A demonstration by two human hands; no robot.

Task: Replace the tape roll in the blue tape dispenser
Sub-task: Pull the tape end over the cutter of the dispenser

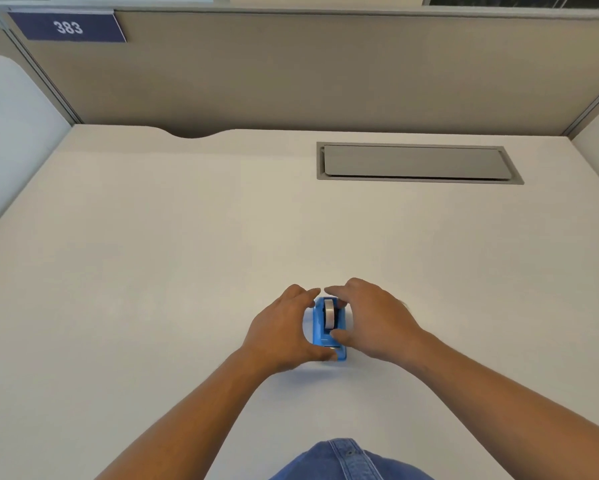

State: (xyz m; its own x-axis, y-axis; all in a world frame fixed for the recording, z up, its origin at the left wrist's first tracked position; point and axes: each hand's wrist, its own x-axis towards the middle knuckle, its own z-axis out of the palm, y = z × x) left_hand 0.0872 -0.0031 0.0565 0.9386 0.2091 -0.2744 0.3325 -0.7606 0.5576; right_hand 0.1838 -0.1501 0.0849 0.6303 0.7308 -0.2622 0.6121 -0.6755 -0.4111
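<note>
The blue tape dispenser [320,332] stands on the white desk [173,258], its cutter end pointing towards me. A grey tape roll [329,313] sits upright in its cradle. My left hand [281,330] cups the dispenser's left side, thumb at the near end and fingers curled over the far end. My right hand [372,322] comes in from the right, with the thumb against the roll's near side and the fingers arched over the far end. Whether the right fingers pinch the roll is hidden.
A grey recessed cable hatch [416,162] lies in the desk at the back right. Beige partition walls [291,71] close off the back and sides, with a blue "383" label [67,27] at the upper left. A notch [190,133] cuts the desk's back edge.
</note>
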